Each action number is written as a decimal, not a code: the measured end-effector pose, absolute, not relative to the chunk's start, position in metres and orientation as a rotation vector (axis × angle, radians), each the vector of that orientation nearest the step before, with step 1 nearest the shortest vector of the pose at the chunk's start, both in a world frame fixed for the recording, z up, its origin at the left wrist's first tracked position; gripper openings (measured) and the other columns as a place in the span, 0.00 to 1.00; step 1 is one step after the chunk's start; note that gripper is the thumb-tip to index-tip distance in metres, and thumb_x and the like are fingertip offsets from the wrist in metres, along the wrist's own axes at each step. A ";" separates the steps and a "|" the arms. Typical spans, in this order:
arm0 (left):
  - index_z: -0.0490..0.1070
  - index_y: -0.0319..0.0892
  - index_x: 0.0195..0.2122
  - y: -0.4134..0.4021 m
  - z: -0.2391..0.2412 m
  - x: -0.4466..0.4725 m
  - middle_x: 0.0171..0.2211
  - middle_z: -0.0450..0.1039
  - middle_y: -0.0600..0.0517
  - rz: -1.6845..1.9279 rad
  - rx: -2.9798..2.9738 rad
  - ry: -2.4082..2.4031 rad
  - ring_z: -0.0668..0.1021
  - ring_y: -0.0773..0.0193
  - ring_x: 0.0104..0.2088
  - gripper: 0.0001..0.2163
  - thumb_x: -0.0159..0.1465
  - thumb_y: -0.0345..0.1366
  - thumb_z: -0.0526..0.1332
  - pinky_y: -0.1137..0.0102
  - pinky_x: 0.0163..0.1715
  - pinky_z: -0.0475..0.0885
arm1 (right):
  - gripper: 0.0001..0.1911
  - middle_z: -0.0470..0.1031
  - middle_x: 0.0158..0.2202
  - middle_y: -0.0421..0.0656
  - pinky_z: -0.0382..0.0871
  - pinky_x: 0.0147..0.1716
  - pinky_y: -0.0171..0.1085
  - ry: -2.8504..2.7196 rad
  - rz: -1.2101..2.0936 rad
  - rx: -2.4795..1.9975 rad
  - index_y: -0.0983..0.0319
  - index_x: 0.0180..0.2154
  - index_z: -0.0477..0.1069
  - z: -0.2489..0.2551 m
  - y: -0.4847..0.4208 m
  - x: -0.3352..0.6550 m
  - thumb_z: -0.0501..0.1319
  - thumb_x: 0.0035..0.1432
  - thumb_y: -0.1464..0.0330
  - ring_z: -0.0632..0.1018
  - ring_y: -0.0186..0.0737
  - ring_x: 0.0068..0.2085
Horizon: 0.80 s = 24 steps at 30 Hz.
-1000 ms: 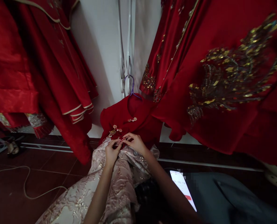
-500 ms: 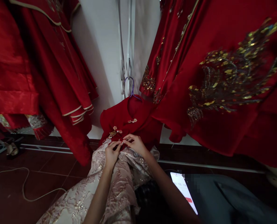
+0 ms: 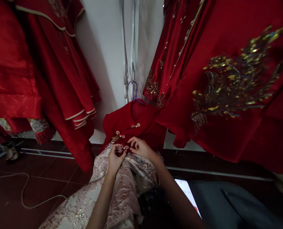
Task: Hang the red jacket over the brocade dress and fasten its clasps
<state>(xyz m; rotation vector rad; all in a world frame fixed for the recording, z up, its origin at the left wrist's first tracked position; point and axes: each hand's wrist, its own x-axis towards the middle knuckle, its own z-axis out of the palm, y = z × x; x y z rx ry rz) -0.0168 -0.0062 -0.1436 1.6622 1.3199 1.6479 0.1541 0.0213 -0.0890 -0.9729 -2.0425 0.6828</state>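
A red garment with beaded flower clasps hangs low on a purple hanger in front of me. My left hand is closed at the garment's front, with thumb and fingers around the edge of a pearly flower clasp. Just right of that clasp, my right hand rests against the red cloth, its fingers bent and its thumb apart from the forefinger. Pale pink brocade fabric with metallic patterning spreads beneath both wrists and down toward me.
Red garments hang at the left, and a red one with gold sequins at the right. A lit phone lies beside my right forearm, near a grey cushioned surface. A pale cable curls over the tiled floor.
My hands have drawn slightly apart at the garment's front. The flower clasp between them now shows, and the right fingers have loosened. The view has shifted slightly.
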 end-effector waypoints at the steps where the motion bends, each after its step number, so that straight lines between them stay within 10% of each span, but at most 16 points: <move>1: 0.69 0.40 0.37 -0.006 -0.144 -0.017 0.32 0.73 0.50 1.639 1.669 1.328 0.75 0.66 0.32 0.13 0.52 0.39 0.65 0.70 0.36 0.73 | 0.14 0.71 0.28 0.37 0.61 0.24 0.28 -2.039 0.690 -0.982 0.61 0.40 0.70 -0.083 0.020 0.160 0.60 0.47 0.73 0.67 0.27 0.23; 24: 0.73 0.40 0.34 -0.010 -0.141 -0.016 0.32 0.74 0.50 1.668 1.699 1.368 0.76 0.65 0.32 0.10 0.55 0.41 0.63 0.71 0.34 0.73 | 0.09 0.78 0.33 0.43 0.71 0.35 0.34 -1.968 0.836 -0.966 0.62 0.36 0.73 -0.089 0.021 0.156 0.59 0.51 0.71 0.77 0.35 0.33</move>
